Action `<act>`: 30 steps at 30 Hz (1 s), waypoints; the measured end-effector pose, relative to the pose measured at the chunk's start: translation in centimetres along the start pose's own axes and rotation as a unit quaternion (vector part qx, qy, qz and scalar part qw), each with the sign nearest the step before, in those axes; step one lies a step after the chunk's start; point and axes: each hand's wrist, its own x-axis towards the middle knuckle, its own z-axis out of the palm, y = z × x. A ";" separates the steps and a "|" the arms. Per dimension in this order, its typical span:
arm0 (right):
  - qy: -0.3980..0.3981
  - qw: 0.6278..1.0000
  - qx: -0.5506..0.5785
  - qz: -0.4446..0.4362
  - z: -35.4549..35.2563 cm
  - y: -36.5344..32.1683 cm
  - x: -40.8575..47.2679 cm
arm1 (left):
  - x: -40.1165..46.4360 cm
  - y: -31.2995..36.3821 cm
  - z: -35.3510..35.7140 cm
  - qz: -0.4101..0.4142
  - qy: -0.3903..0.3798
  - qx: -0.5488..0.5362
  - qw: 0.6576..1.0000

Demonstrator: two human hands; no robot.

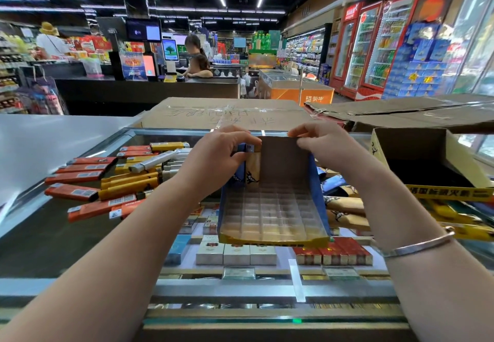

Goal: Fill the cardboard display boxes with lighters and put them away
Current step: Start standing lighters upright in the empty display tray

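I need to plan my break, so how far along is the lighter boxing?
Barely begun. Done: nothing visibly filled or put away. In hand: the left hand and right hand hold the top edge of the display box, whose clear tray slots look empty; the left also grips a lighter. Left: loose lighters lie piled on the glass counter.

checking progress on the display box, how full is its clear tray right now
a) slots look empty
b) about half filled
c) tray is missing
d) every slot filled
a: the clear tray in the display box shows bare slots, while loose lighters lie on the glass counter to its left.
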 end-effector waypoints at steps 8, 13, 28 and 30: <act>-0.040 0.972 -0.214 0.094 -4.0 2.6 -0.8 | -0.4 0.4 0.3 -0.003 0.030 0.019 0.999; -0.112 0.971 -0.196 0.079 -2.2 2.6 -0.6 | -0.4 0.2 0.2 -0.012 0.047 0.036 0.998; -0.082 0.951 -0.278 0.102 0.5 3.4 0.3 | -0.2 -0.6 -0.4 -0.047 0.060 0.034 0.997; -0.094 0.939 -0.315 0.101 1.0 3.2 0.3 | -0.2 -0.6 -0.5 -0.049 0.059 0.034 0.996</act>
